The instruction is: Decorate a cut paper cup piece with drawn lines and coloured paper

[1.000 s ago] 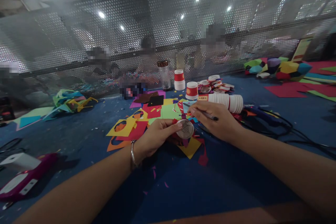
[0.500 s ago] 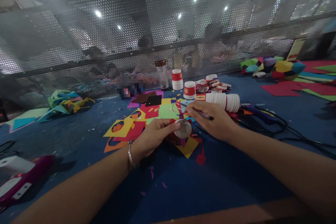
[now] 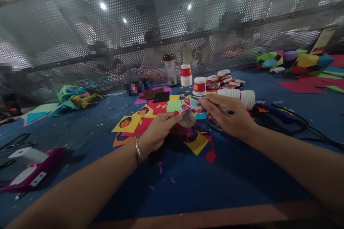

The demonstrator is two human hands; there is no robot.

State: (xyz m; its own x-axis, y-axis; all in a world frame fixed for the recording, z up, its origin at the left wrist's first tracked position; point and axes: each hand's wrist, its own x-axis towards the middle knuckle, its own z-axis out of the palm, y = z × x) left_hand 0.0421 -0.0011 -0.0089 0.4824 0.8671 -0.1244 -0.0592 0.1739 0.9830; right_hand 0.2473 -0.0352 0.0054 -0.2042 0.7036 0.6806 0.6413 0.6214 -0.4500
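My left hand point(image 3: 162, 128) is closed on what looks like a red paper cup, thumb on the rim of its round white end point(image 3: 187, 118). That end faces me and carries thin dark lines; purple paper pieces stick out above and below it. Between the fingertips of my right hand point(image 3: 227, 112) is a pen point(image 3: 225, 110), held to the right of the cup and apart from it. Beneath both hands lie coloured paper sheets, among them a yellow one point(image 3: 127, 123) with round holes cut out.
Paper cups point(image 3: 199, 86) and a glass bottle point(image 3: 170, 73) stand behind. A stack of cups point(image 3: 242, 97) lies on its side near a blue glue gun point(image 3: 282, 112) with black cable. A purple power strip point(image 3: 37, 171) sits at left, paper balls point(image 3: 303, 62) at right. A perforated metal screen point(image 3: 129, 32) rises beyond.
My right hand with the pen has drawn away from the cup toward the right. The left hand keeps its hold on the cup. The whole view has shifted slightly.
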